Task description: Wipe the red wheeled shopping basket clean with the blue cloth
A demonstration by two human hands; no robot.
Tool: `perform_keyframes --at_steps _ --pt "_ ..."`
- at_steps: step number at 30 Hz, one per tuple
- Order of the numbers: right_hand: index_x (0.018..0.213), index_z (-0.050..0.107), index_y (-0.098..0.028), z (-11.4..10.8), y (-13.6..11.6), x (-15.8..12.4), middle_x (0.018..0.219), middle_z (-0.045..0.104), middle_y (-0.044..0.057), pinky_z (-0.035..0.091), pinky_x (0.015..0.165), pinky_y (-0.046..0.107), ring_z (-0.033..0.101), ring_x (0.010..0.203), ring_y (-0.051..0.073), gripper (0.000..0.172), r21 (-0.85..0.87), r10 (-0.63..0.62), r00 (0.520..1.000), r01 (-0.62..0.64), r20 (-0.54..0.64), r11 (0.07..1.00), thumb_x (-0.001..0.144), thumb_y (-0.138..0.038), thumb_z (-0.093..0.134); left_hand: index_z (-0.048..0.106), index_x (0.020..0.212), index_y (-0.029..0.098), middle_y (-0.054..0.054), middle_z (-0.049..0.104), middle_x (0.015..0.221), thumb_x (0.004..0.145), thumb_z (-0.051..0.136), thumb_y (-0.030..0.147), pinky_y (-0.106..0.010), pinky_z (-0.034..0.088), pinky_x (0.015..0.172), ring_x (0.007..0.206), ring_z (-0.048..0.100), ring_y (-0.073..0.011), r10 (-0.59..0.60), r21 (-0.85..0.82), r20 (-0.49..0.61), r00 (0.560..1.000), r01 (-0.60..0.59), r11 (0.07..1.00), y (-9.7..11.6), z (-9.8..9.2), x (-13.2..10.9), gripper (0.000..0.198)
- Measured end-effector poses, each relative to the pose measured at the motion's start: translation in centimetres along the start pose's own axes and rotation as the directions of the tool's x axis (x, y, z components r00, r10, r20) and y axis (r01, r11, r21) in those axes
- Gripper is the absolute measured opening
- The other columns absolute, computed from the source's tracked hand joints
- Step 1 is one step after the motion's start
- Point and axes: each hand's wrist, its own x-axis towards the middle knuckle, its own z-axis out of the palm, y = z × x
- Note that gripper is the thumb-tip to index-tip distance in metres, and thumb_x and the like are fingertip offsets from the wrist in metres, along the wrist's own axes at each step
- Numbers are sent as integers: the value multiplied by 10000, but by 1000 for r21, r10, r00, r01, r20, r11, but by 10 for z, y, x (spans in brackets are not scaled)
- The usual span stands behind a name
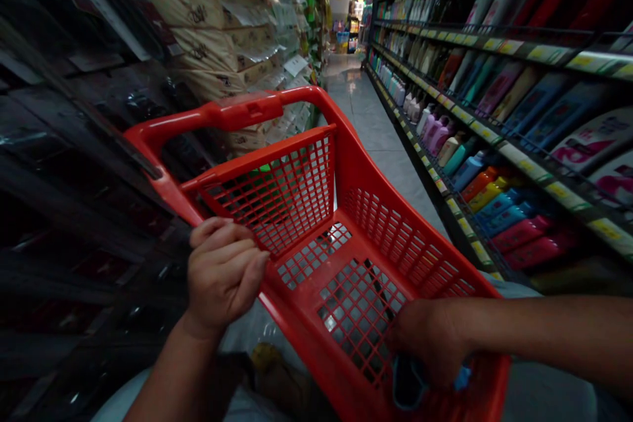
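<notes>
A red plastic shopping cart (pixel 341 270) with lattice walls and floor stands tilted across the view right before me. My left hand (pixel 225 270) is closed around the cart's left rim, thumb pressed along it. Inside the basket, at the near right end, my right hand (pixel 430 343) reaches down with bent fingers over a dark object with blue edges (pixel 408 382). My right hand seems closed on this object; its kind is unclear, and the hand and shadow hide most of it.
Shelves (pixel 519 145) with rows of coloured bottles line the right side, edged with yellow price tags. Stacked tan packs (pixel 217 46) rise on the left, close to the cart handle (pixel 247 109). A tiled aisle (pixel 356 99) runs ahead between them.
</notes>
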Motion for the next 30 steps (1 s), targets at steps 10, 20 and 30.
perform_keyframes --at_steps 10,20,30 --pt "1233 689 -256 -36 -87 -30 1032 770 64 435 514 263 727 817 254 491 75 -183 981 178 65 981 744 -298 702 226 1602 367 -45 300 1677 968 562 345 -522 343 1248 1535 324 -284 -846 -98 -24 532 841 532 136 12 -62 718" --pt "678 757 -199 -32 -63 -23 685 731 65 534 731 375 716 748 289 137 -267 -194 981 185 -9 946 562 -127 771 260 1588 395 -11 329 1667 980 505 280 -494 294 1252 1527 335 -255 -837 -156 151 526 849 505 147 -11 -80 666" --pt "766 749 -248 -64 -56 -126 643 645 0 387 570 278 563 565 150 142 -242 -306 869 224 -389 944 690 -128 745 407 1529 370 -38 210 1708 922 453 85 -541 304 1235 1541 291 -282 -602 121 267 752 594 795 114 -37 -91 673"
